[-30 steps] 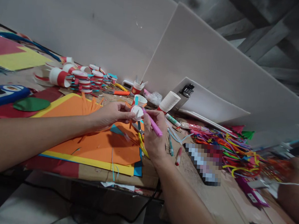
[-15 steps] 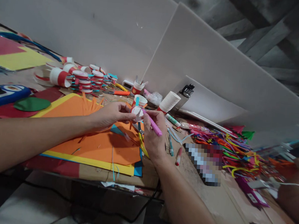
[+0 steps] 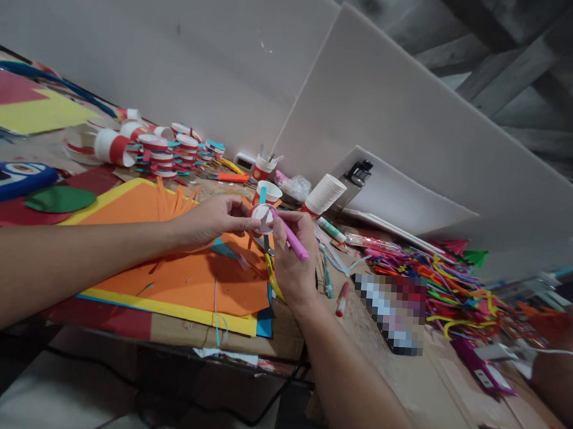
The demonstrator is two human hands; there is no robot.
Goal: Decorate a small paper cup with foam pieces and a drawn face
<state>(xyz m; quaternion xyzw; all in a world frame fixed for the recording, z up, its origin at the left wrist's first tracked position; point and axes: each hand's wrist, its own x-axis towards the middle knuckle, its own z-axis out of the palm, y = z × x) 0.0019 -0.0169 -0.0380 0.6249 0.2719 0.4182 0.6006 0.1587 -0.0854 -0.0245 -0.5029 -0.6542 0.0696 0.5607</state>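
Observation:
My left hand (image 3: pixel 223 218) pinches the side of a cut-down paper cup (image 3: pixel 263 218), its round white base turned towards me and paper strips sticking out around it. In my right hand (image 3: pixel 297 247) is a pink-purple marker (image 3: pixel 294 239), gripped like a pen, with its front end at the cup's white face. Whether the tip touches the cup I cannot tell. Below both hands lie sheets of orange paper (image 3: pixel 180 282) over yellow and blue ones. Yellow-handled scissors (image 3: pixel 273 280) rest partly hidden beside my right hand.
Several cut red-and-white cup rings (image 3: pixel 162 158) stand at the back left. A stack of paper cups (image 3: pixel 327 194) leans near a dark bottle (image 3: pixel 356 180). Colourful pipe cleaners (image 3: pixel 456 289) are heaped at right, where another person's arm (image 3: pixel 563 361) reaches in. A red marker (image 3: pixel 342 300) lies nearby.
The marker's back end has shifted very slightly to the left in my right hand. My left hand and the cup stay nearly where they were.

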